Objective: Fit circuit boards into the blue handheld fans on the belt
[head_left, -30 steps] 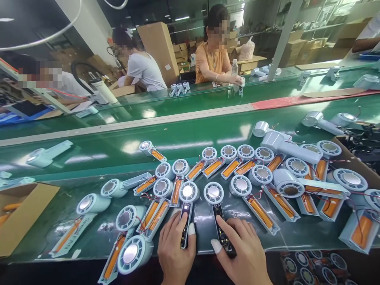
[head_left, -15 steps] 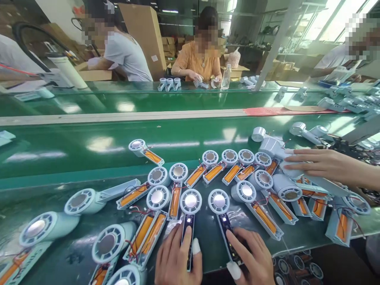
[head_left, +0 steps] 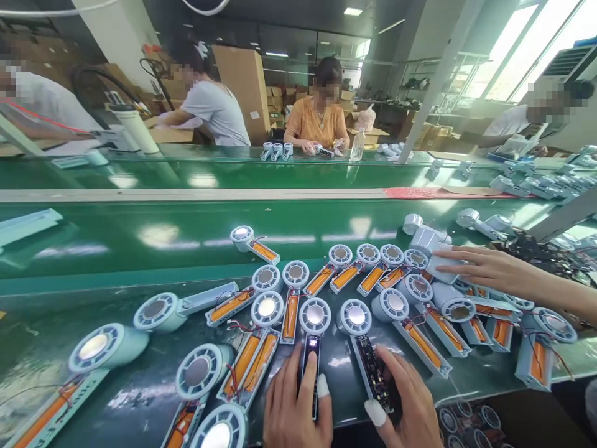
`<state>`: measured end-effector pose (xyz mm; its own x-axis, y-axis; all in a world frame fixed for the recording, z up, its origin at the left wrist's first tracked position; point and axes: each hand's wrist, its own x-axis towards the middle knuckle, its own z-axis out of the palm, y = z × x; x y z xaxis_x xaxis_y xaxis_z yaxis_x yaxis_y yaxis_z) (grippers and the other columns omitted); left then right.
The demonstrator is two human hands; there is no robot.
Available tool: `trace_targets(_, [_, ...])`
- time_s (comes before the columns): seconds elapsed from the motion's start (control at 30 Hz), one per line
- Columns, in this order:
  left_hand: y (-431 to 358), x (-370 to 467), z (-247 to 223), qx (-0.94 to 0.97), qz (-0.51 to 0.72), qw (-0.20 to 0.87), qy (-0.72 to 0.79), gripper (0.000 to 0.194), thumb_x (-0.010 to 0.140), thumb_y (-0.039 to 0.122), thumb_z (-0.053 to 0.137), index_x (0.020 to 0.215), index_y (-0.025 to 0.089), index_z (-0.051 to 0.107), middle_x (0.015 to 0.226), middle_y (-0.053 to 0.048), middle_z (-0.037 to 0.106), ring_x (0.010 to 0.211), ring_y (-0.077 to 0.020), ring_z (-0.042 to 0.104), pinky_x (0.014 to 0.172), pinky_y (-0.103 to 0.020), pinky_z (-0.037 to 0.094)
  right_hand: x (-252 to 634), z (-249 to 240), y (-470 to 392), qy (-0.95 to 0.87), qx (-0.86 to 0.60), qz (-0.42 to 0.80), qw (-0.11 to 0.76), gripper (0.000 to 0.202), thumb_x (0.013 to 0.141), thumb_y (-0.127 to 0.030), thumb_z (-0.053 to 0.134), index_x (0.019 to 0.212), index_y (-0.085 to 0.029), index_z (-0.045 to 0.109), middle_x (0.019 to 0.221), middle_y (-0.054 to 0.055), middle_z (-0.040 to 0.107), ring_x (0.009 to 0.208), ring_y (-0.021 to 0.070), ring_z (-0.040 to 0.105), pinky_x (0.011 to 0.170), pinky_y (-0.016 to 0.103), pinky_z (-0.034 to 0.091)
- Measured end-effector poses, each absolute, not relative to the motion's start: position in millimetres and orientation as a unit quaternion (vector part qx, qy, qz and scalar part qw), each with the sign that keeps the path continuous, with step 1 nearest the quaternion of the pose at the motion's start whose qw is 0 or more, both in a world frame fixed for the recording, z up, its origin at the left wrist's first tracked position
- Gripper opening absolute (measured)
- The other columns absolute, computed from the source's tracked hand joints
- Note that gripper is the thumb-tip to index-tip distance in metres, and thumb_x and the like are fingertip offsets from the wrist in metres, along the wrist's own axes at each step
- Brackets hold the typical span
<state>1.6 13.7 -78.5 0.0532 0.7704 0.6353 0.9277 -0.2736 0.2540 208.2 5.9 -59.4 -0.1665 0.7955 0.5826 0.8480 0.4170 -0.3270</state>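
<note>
Two light-blue handheld fans with open handles lie side by side before me. My left hand (head_left: 298,395) grips the handle of the left fan (head_left: 315,316), its index finger pressed on the black circuit board, where a small display glows. Around the handle of the right fan (head_left: 355,317) close the thumb and fingers of my right hand (head_left: 405,398). The right fan's circuit board (head_left: 373,370) is bare and shows no lit display. White covers sit on both my thumbs. Several more fans with orange batteries (head_left: 249,358) and thin wires surround them.
At the right, a co-worker's hand (head_left: 480,264) rests on a fan part in the cluster. Behind runs a green conveyor belt (head_left: 196,218). Across it several people sit, with a plastic bottle (head_left: 357,145) and cardboard box (head_left: 242,87) there. More fans fill a box (head_left: 476,423) below the table edge.
My right index finger has come off the circuit board to its side, and that board's display has gone dark. The left display still glows. The camera has tilted up and turned slightly left.
</note>
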Motion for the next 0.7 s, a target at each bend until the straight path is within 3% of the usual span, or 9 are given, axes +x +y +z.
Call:
trace_targets(0.23, [12,-2,-79,-0.743,-0.32,0.15,-0.569,0.042,0.091,0.014,0.051,0.132,0.014,0.057,0.125,-0.012,0.073,0.114,-0.0251,0.066,0.098,-0.039,0.045,216,-62,8,-0.808,-0.495,-0.06,0.315,0.06,0.094,-0.042,0.056,0.15,-0.024,0.045,0.134,0.016,0.062,0.106,0.032,0.071,0.076,0.039,0.062])
trace_targets(0.47, [10,-3,-77,-0.751,-0.334,0.118,-0.557,0.042,0.095,0.023,0.05,0.136,0.017,0.055,0.128,-0.012,0.071,0.117,-0.0256,0.066,0.096,-0.039,0.048,189,-42,14,-0.805,-0.506,-0.131,0.281,0.046,0.088,-0.039,0.055,0.129,-0.021,0.063,0.123,0.022,0.067,0.086,0.0321,0.076,0.06,0.039,0.063])
trace_targets(0.7, [13,-4,-88,-0.704,-0.434,-0.031,-0.561,0.053,0.105,0.032,0.018,0.149,0.026,0.046,0.129,-0.011,0.072,0.121,-0.0276,0.065,0.096,-0.047,0.052,160,-46,23,-0.756,-0.568,-0.166,0.279,0.045,0.084,-0.052,0.061,0.114,-0.019,0.065,0.114,0.025,0.069,0.08,0.0342,0.074,0.057,0.041,0.059])
